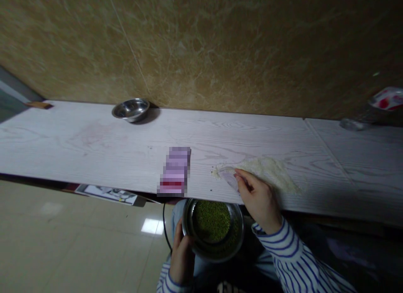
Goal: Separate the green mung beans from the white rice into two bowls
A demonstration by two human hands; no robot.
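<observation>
My left hand (pixel 182 255) grips the left rim of a steel bowl (pixel 237 242), with the thumb on the rim. The bowl rests at my lap below the table edge and holds many small green beans (pixel 211 219), which look like mung beans. My right hand (pixel 260 196) is over the table's front part, thumb and forefinger pinched together. Whatever may be between those fingertips is too small to make out. Beside and behind this hand lies a spread of pale grains (pixel 270 169), which looks like rice. A few dark specks lie left of it.
A phone-like slab (pixel 174 171), pixelated, lies at the front edge of the white wood-grain table (pixel 94 146). An empty-looking small steel bowl (pixel 132 110) stands by the wall. At the far right a clear plastic bottle (pixel 371 112) lies against the wall. Below is an open drawer (pixel 107 194).
</observation>
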